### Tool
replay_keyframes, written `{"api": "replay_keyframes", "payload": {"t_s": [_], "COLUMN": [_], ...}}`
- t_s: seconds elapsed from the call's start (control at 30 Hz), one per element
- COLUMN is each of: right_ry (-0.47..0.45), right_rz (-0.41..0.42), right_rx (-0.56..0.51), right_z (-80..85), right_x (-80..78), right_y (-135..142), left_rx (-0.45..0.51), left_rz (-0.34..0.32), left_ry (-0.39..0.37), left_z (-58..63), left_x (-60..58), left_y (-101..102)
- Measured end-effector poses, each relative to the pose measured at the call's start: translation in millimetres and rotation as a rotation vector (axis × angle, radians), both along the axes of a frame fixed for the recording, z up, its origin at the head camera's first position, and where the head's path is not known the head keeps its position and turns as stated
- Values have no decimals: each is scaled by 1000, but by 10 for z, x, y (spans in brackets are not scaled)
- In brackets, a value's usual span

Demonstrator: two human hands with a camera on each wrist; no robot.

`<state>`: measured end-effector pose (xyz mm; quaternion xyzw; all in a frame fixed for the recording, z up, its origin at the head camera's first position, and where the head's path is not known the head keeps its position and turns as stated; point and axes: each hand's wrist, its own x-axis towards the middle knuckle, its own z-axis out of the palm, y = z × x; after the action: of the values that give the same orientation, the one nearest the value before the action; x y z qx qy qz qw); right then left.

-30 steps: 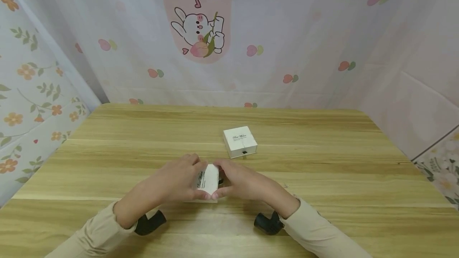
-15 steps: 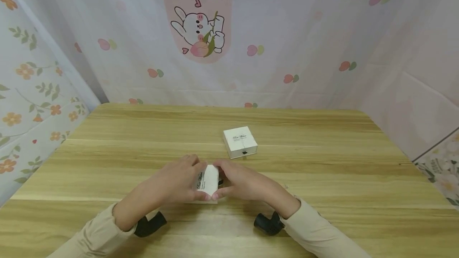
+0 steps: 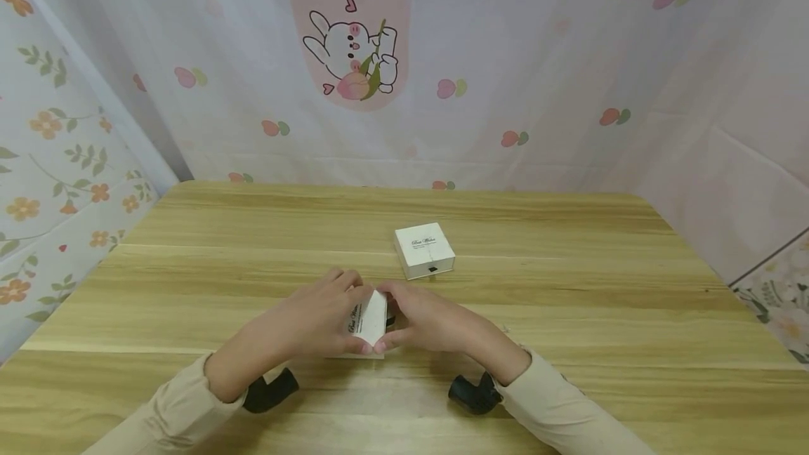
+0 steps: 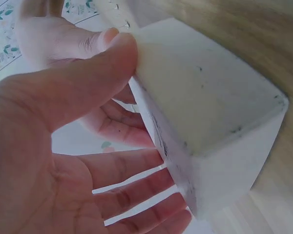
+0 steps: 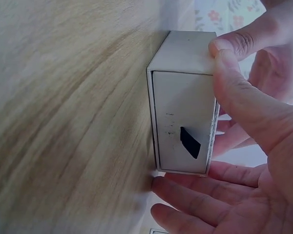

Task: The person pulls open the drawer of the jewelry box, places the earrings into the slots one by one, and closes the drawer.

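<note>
A small white drawer box (image 3: pixel 373 318) with dark lettering on top rests on the wooden table, between my two hands. My left hand (image 3: pixel 310 318) holds its left part, thumb on the near edge and fingers at the far side. From the right, my right hand (image 3: pixel 430 318) grips the same box in a like way, and the two thumb tips meet at the near edge. The right wrist view shows the box's drawer front (image 5: pixel 183 122), flush in its sleeve, with a black pull tab (image 5: pixel 190 143). Scuffs mark the box (image 4: pixel 210 87) in the left wrist view.
A second white box (image 3: pixel 425 250), lettered "Best Wishes" and with a dark tab, sits farther back, right of centre. Black curved pieces (image 3: pixel 270 392) show beside both wrists. A printed curtain (image 3: pixel 505 76) hangs behind the wooden table (image 3: pixel 569 265).
</note>
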<state>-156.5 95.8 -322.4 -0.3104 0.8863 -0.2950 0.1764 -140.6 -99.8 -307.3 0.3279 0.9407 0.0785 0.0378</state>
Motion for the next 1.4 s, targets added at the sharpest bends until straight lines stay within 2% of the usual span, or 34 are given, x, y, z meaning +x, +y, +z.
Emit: {"api": "replay_keyframes", "payload": {"t_s": [0.33, 0.57, 0.73, 0.83, 0.97, 1.4], "right_ry": [8, 32, 28, 55, 112, 244], "right_rz": [-69, -73, -113, -142, -160, -121], "right_rx": [5, -28, -55, -59, -23, 100], "right_z": [-23, -24, -44, -62, -76, -101], "right_x": [36, 109, 149, 153, 140, 152], "right_y": [27, 41, 57, 48, 20, -73], "left_rx": [3, -5, -18, -23, -26, -30], "left_rz": [28, 29, 31, 34, 30, 20], "left_ry": [-30, -25, -36, -43, -41, -31], "left_z": [44, 34, 36, 45, 57, 61], "left_x": [-3, -12, -19, -19, -20, -11], "left_y": [29, 38, 42, 42, 47, 52]}}
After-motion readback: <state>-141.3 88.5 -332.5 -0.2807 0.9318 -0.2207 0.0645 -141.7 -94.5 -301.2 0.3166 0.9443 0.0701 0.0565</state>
